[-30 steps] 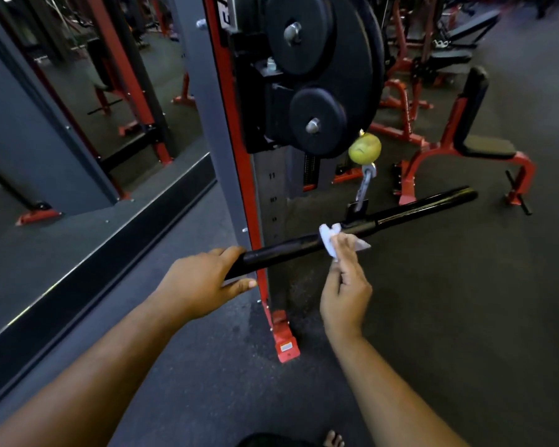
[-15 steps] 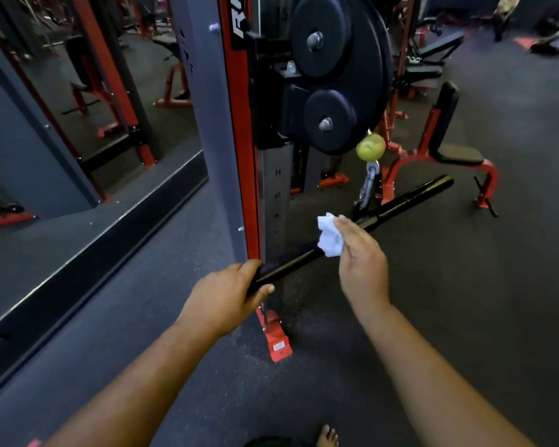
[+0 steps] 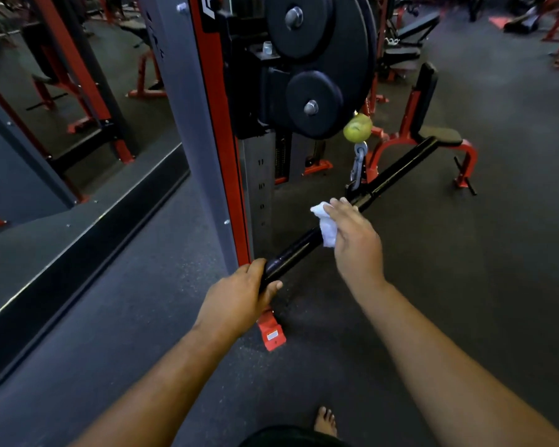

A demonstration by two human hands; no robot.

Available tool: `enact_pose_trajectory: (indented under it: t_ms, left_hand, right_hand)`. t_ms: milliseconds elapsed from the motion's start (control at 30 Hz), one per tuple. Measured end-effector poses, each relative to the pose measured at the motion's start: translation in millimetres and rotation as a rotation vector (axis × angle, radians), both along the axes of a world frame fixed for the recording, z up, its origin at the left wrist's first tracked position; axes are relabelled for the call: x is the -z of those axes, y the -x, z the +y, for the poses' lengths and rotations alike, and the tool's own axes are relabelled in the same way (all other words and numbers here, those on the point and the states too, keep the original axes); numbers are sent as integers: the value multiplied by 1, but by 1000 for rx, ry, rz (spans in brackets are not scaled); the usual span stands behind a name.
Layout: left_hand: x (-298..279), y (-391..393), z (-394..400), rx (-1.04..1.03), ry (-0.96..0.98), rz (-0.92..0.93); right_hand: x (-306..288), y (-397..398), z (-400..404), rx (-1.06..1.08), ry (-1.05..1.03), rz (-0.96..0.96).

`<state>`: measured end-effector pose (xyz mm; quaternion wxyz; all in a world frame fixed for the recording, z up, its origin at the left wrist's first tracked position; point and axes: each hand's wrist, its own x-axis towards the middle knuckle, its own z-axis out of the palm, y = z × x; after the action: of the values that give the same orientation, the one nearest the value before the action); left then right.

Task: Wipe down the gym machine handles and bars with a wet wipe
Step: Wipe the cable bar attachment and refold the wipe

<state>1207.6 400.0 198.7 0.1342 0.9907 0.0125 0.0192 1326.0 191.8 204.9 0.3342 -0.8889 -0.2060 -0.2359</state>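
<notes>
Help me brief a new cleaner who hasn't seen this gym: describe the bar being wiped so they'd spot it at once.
Find the grey and red upright of the cable machine carrying round black weight plates. Below them a yellow-green ball and silver clip hang; the long straight glossy black bar hangs from that clip. Unlike nearby red benches, it's slim, black and held in both hands.

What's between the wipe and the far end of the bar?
The cable clip hooks onto the bar just past the right hand and its wipe. Wiping outward has to pass that joint. Beyond it, nothing visible blocks the bar.
</notes>
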Motion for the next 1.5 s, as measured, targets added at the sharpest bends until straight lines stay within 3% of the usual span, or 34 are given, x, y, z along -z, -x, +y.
enact_pose_trajectory:
  t_ms: [67, 133, 300, 433, 567, 633, 733, 833, 933, 1033, 1167, 1367, 1500]
  left_hand:
    - [0, -1, -7, -2, -5, 10]
    - [0, 0, -11, -8, -9, 13]
    - [0, 4, -16, -22, 13, 25]
    - [-2, 4, -18, -44, 1, 30]
    - [-6, 4, -21, -40, 3, 18]
    - [-7, 3, -22, -43, 3, 18]
    - [-4, 1, -21, -42, 8, 18]
    - [-1, 1, -18, -41, 9, 38]
    - [-3, 2, -20, -39, 19, 28]
    - [-2, 1, -23, -25, 48, 19]
    - [2, -3, -24, -23, 49, 20]
    - [18, -5, -10, 47, 152, 16]
    - [24, 3, 0, 99, 316, 30]
  right_hand:
    - [6, -7, 4, -17, 268, 21]
    - [12, 12, 13, -67, 293, 33]
    - [17, 68, 26, -384, 21, 74]
    - [3, 25, 1, -96, -257, 60]
    - [1, -4, 0, -66, 145, 68]
    - [10, 12, 11, -112, 207, 52]
    - [22, 49, 28, -257, 75, 50]
    - [28, 72, 24, -367, -190, 85]
    - [22, 53, 5, -98, -434, 14]
    - [18, 18, -2, 61, -338, -4]
    - [36, 30, 21, -125, -122, -12]
    - [53, 84, 25, -418, -203, 82]
    - [34, 51, 6, -169, -357, 9]
